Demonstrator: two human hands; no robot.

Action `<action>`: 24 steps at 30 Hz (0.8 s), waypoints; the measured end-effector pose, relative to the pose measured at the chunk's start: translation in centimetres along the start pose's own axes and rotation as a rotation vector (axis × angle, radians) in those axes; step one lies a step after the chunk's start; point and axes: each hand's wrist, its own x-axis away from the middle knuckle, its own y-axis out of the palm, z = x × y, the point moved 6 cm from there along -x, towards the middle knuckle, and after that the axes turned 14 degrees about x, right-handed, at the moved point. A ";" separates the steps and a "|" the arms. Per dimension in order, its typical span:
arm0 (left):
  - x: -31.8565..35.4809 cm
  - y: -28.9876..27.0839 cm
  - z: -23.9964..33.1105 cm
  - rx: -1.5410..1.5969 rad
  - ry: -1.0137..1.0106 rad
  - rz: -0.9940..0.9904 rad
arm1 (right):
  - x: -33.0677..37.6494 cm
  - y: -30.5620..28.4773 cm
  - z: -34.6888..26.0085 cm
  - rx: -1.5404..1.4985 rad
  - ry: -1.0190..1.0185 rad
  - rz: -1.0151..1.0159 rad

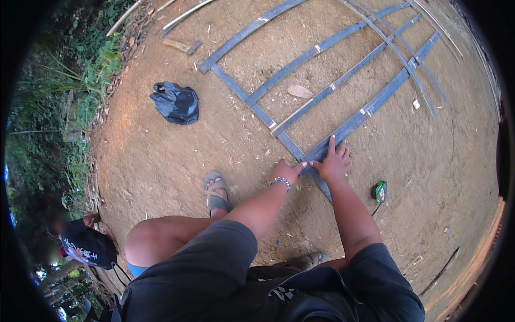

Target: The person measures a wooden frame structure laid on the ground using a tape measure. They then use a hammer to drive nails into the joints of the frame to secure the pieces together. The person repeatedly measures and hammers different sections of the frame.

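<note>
Dark grey bamboo-like slats with pale bands form a grid on the dirt ground. Several long slats (370, 102) run away from me, their near ends meeting one cross slat (232, 85). At the near right corner, where the last long slat meets the cross slat, both my hands are down. My left hand (287, 173), with a chain bracelet at its wrist, is closed at the joint, its thumb side against the slat; some fingers are hidden. Spread fingers of my right hand (335, 162) lie on and beside the long slat, thumb close to the left hand.
A green and black tape measure (380, 191) lies right of my right forearm. At left are a black plastic bag (176, 103) and a wooden-handled tool (183, 46). Two thin strips (399, 51) cross the grid's far end. Another person (86, 244) is at lower left, beside plants.
</note>
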 end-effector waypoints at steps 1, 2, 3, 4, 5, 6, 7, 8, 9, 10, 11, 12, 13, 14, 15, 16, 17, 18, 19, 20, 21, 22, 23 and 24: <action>-0.5 -1.5 0.1 -0.018 0.049 -0.005 | 0.4 -0.2 -0.6 -0.015 0.000 -0.006; -1.4 -3.0 0.0 -0.033 0.097 -0.010 | 0.7 -0.4 -1.0 -0.048 0.023 -0.028; -2.3 -4.6 -0.1 -0.050 0.144 -0.015 | 1.0 -0.6 -1.3 -0.082 0.046 -0.033; -2.6 -6.9 1.1 0.005 0.193 0.029 | 1.0 -0.5 -1.4 -0.114 0.071 -0.040; -2.8 -9.3 2.7 0.063 0.238 0.062 | 1.3 0.1 -1.1 -0.137 0.105 -0.053; -3.9 -11.1 4.7 0.145 0.306 0.077 | 0.9 0.1 0.1 -0.156 0.167 -0.026; -6.8 -13.9 4.6 0.157 0.376 0.151 | 0.8 0.3 -0.1 -0.161 0.173 -0.021; -9.8 -16.8 4.1 0.168 0.436 0.222 | 0.7 0.9 -0.2 -0.161 0.179 -0.026; -12.0 -20.0 4.5 0.160 0.452 0.308 | 0.5 1.6 0.0 -0.159 0.191 -0.031; -14.1 -23.4 5.2 0.153 0.473 0.392 | 0.2 1.9 0.1 -0.148 0.183 -0.033; -16.4 -26.9 5.7 0.101 0.457 0.420 | -0.1 2.0 0.4 -0.137 0.182 -0.037; -18.8 -30.4 6.3 0.045 0.439 0.445 | -0.3 2.5 0.6 -0.127 0.182 -0.044; -20.8 -33.7 6.9 0.015 0.450 0.508 | -0.6 3.2 0.8 -0.117 0.166 -0.031; -23.0 -36.6 7.7 -0.014 0.463 0.566 | -0.9 3.8 1.3 -0.106 0.156 -0.017; -25.6 -39.4 8.4 -0.057 0.410 0.555 | -1.2 4.3 1.4 -0.097 0.146 -0.004; -28.1 -41.9 8.8 -0.103 0.353 0.544 | -1.2 4.6 1.3 -0.091 0.143 -0.012; -30.2 -43.8 9.2 -0.170 0.342 0.568 | -1.0 4.4 1.2 -0.084 0.142 -0.024; -32.2 -45.5 10.1 -0.236 0.339 0.592 | -1.0 4.2 1.1 -0.079 0.144 -0.029; -34.0 -46.9 11.1 -0.300 0.338 0.613 | -1.1 4.3 1.3 -0.090 0.137 -0.015; -35.6 -47.6 12.3 -0.408 0.350 0.578 | -1.2 4.6 1.7 -0.099 0.131 -0.004; -37.1 -48.2 13.5 -0.518 0.363 0.541 | -1.2 4.9 1.9 -0.109 0.125 0.006; -38.5 -48.2 14.6 -0.622 0.378 0.498 | -1.0 4.6 1.9 -0.059 0.105 0.029; -39.8 -48.2 15.8 -0.655 0.403 0.473 | -0.9 4.8 2.4 -0.049 0.109 0.025; -40.9 -48.1 17.0 -0.689 0.430 0.445 | -1.0 5.0 2.9 -0.040 0.115 0.018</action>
